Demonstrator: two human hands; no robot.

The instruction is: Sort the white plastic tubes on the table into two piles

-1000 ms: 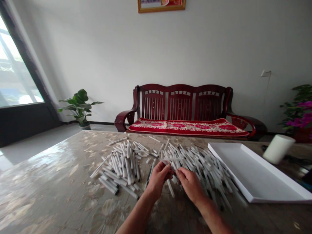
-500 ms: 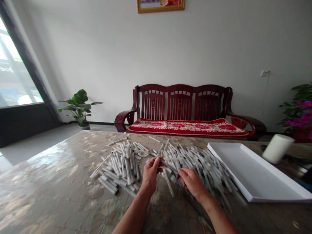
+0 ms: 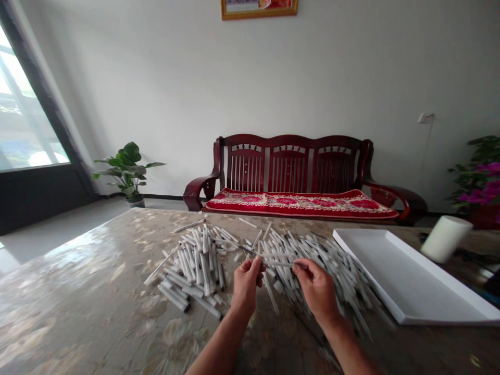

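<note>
Head view: two hands. The left hand (image 3: pixel 247 284) is curled closed and the right hand (image 3: pixel 317 286) pinches with its fingertips, one thin white tube (image 3: pixel 278 263) spanning between them (smooth, straight, slender). They stand wider apart than half a second before. Two loose heaps of white tubes (image 3: pixel 199 265) lie beneath on the glossy mottled tabletop (image 3: pixel 78 271), beside one white tray (image 3: pixel 406 276).

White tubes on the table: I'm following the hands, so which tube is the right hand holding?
The white tube spanning the gap toward the left hand, pinched by the right hand; the others lie loose in piles.
</note>
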